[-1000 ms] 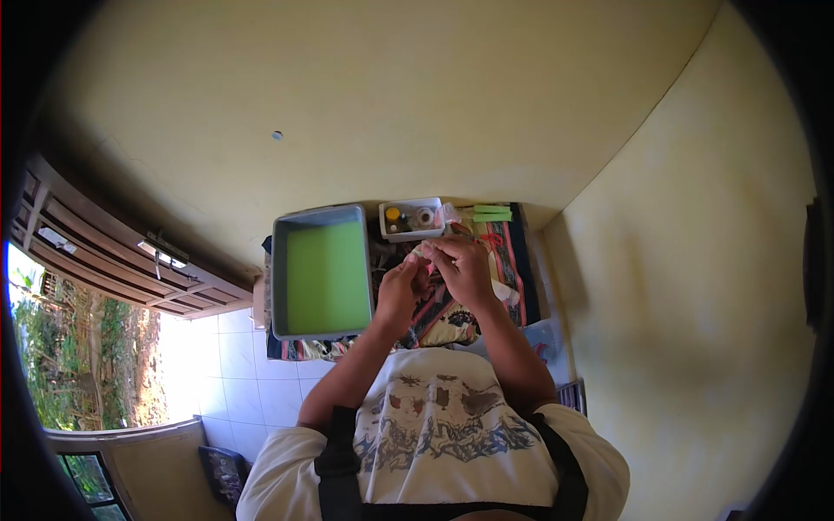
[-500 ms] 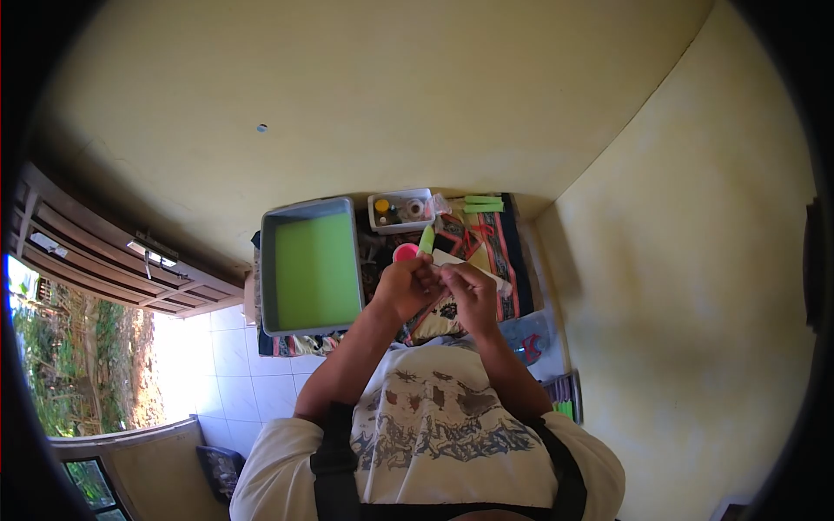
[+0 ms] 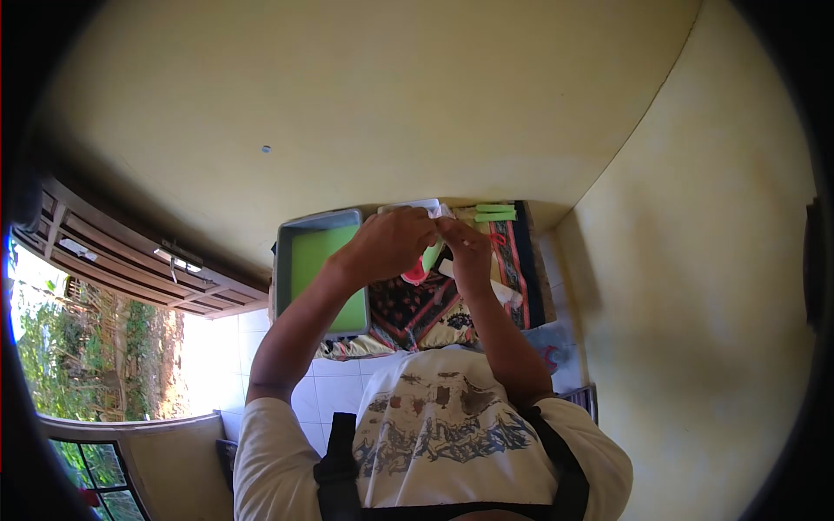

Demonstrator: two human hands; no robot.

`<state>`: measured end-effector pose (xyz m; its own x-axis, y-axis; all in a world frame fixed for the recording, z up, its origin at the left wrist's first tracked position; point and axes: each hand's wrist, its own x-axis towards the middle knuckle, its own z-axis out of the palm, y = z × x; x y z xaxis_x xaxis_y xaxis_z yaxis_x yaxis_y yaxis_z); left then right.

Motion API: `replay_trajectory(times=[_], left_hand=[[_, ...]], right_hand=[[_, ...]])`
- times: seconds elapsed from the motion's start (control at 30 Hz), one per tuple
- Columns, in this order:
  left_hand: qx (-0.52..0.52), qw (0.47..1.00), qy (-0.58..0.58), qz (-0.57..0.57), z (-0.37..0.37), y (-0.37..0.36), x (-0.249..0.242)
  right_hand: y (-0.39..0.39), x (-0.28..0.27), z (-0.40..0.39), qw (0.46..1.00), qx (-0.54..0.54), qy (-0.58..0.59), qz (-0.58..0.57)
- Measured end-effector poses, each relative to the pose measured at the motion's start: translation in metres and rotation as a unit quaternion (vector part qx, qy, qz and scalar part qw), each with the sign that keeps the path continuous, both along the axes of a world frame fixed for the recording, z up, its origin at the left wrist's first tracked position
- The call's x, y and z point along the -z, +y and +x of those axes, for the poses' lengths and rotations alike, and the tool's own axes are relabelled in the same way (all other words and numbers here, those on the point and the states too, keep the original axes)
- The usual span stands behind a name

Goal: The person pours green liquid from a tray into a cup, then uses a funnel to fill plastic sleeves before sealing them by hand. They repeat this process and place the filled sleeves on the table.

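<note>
My left hand (image 3: 393, 244) is raised over the cloth-covered table, its back toward me and its fingers curled closed. Close beside it, my right hand (image 3: 465, 247) is closed in a pinch, the fingertips of both hands meeting or nearly so. Whatever lies between them is too small or hidden to make out. Below and between the hands a light green piece (image 3: 432, 253) shows partly, next to a pink-red round item (image 3: 415, 273). A long white item (image 3: 499, 293) lies under my right wrist.
A grey tray (image 3: 365, 300) with a light green surface inside stands at the left. Behind my hands is a white container (image 3: 417, 204), mostly covered. Light green strips (image 3: 495, 213) lie at the back right of the patterned cloth (image 3: 404, 313). A wall rises behind the table.
Both hands have moved up and away from my body, still close together. My left hand now covers part of the tray and most of the white container. The view has shifted slightly.
</note>
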<state>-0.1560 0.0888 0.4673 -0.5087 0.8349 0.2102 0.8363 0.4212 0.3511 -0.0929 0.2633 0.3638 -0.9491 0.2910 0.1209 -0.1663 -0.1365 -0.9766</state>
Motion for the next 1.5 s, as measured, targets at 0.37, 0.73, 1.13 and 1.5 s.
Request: replay_trajectory(times=[0.37,0.73,1.13,1.5], left_hand=[[-0.071,0.979,-0.127,0.145,-0.002,0.014,0.018],[-0.122,0.941,-0.115,0.292,0.009,0.033,0.042],[-0.087,0.952,-0.158,0.249,0.005,0.017,0.04],[-0.115,0.924,-0.285,0.229,0.007,0.005,0.044]], right_hand=[[0.02,0.013,-0.012,0.988,-0.018,-0.017,-0.151],[0.023,0.012,-0.014,0.971,-0.046,-0.008,-0.235],[0.021,0.001,-0.01,0.995,-0.004,-0.051,-0.081],[0.048,0.0,-0.014,0.986,-0.159,-0.017,0.042]])
